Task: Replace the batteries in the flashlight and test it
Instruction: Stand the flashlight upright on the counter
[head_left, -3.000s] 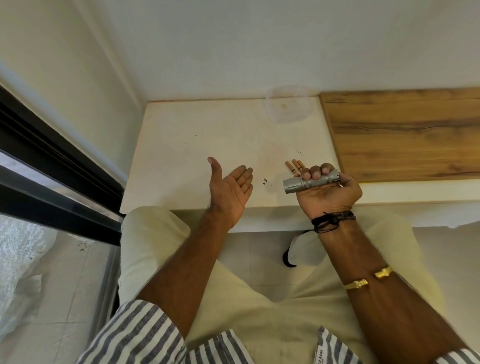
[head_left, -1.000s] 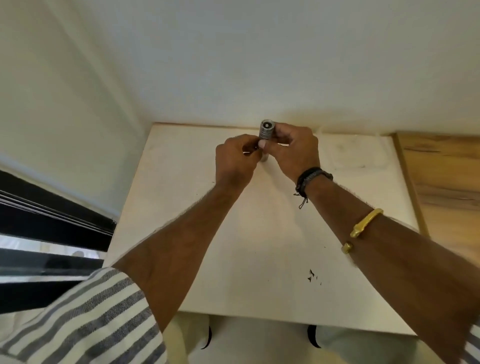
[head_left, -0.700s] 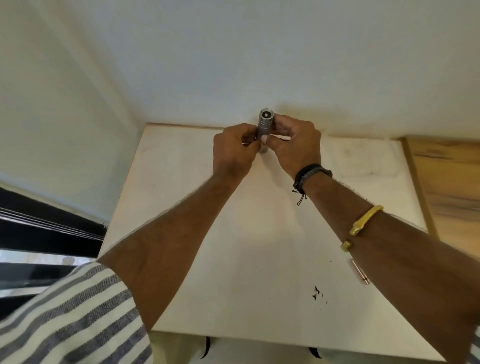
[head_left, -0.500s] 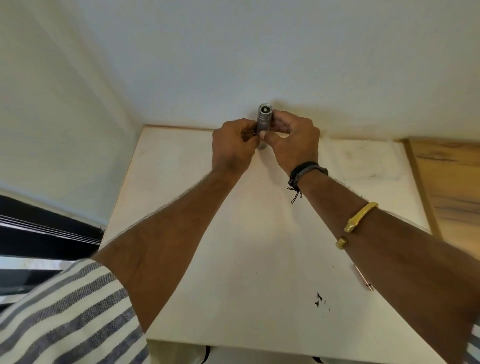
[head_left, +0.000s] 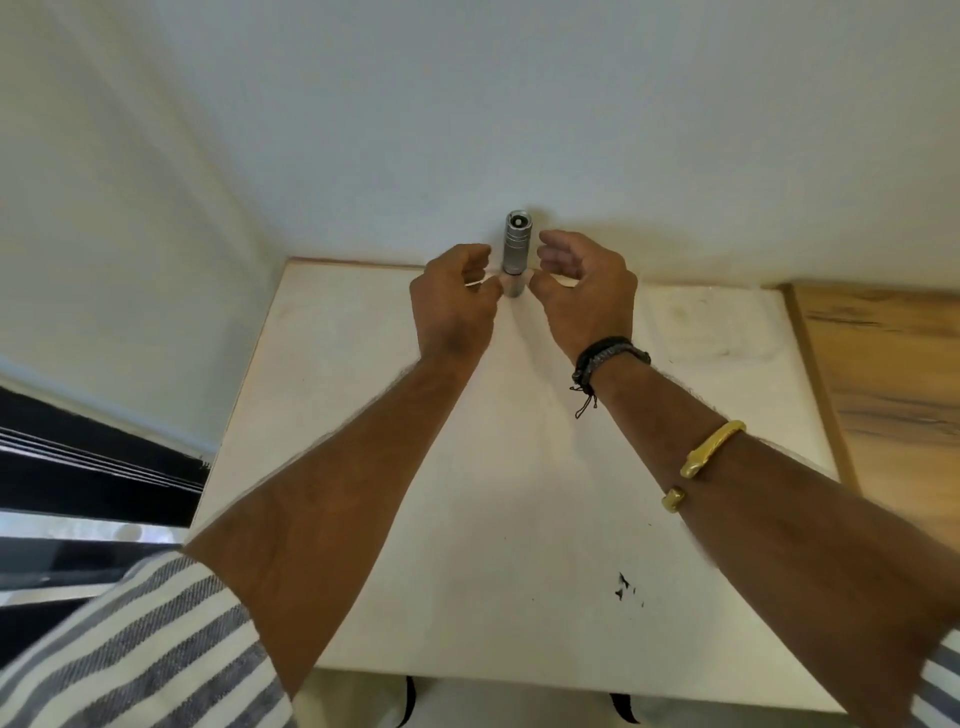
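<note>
The silver flashlight (head_left: 516, 248) stands upright on the white table (head_left: 363, 415) at its far edge, close to the wall, with its round end facing up. My left hand (head_left: 453, 301) is just left of it, fingers curled, thumb and fingertip pinching the lower barrel. My right hand (head_left: 587, 291) is just right of it, fingers spread and off the barrel, only the thumb tip touching the base. No batteries are in view.
A wooden board (head_left: 893, 389) adjoins the table on the right. A white wall (head_left: 467, 104) rises directly behind the flashlight, and a dark window frame (head_left: 78, 467) runs along the left. Small black specks (head_left: 621, 584) lie near the table's front.
Both hands carried the flashlight from the near edge to the far edge and stood it upright. Over the last half second their grip loosened and the right fingers spread away.
</note>
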